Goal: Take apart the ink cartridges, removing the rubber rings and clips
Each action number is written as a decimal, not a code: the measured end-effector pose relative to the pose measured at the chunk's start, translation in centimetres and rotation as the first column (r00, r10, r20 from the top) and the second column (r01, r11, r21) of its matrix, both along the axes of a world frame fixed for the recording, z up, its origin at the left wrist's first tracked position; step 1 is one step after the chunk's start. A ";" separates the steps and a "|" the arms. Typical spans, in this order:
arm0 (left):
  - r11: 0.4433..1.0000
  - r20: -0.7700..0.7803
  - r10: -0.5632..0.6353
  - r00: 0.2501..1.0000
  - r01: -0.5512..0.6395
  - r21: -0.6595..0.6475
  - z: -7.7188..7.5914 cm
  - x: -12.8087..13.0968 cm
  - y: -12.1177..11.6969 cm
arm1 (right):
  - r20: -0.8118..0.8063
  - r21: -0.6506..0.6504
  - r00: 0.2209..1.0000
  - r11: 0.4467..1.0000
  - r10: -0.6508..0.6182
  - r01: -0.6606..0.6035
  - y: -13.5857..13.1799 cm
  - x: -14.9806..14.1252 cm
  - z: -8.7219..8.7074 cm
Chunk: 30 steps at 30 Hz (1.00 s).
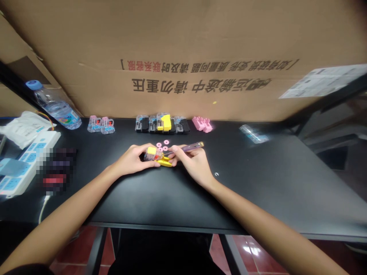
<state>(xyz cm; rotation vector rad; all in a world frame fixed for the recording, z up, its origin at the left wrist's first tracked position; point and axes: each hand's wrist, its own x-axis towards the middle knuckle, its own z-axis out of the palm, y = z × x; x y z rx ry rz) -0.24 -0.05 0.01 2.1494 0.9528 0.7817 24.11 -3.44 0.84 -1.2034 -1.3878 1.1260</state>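
Note:
My left hand (136, 159) is closed around a small clear and yellow plastic device (155, 154), whose yellow lower part (164, 161) juts out toward the right. Between the fingers of my right hand (192, 158) is a slim purple screwdriver (190, 147). Its handle end points up and right, and its thin tip meets the device near the yellow part. Just behind the device lie several pink rings (166, 142). A small white C-shaped piece (216, 174) rests on the table to the right of my right wrist. The fingers hide part of the device.
Along the back stand clear devices (107, 125), black and yellow ones (163, 123) and pink parts (202, 124). A clear packet (253, 134) lies at right. On the left are a water bottle (59, 107), a power strip (31, 162) and a white bag (27, 129). Cardboard (200, 42) rises behind.

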 end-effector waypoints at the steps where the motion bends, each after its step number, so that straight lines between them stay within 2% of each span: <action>1: 1.000 -0.002 0.008 1.000 -0.008 0.001 0.0 0.0 0.0 | -0.019 0.005 1.000 1.000 0.009 -0.009 0.0 0.0 0.0; 4: 1.000 -0.004 0.030 1.000 -0.030 -0.004 0.1 -0.1 0.1 | -0.042 0.028 0.997 0.998 0.061 -0.059 0.0 0.1 0.0; 10: 0.998 -0.004 0.048 0.999 -0.048 -0.035 0.1 -0.3 0.4 | 0.047 0.050 0.985 0.984 0.169 -0.171 -0.4 0.3 0.1; 18: 0.999 0.007 0.028 1.000 -0.028 -0.026 0.0 -0.4 0.4 | 0.076 0.077 0.982 0.981 0.172 -0.177 -0.4 0.3 0.1; 30: 0.999 0.033 0.006 0.999 -0.004 -0.050 0.1 0.0 -0.2 | -0.008 0.058 0.990 0.988 0.141 -0.141 -0.5 0.6 -0.1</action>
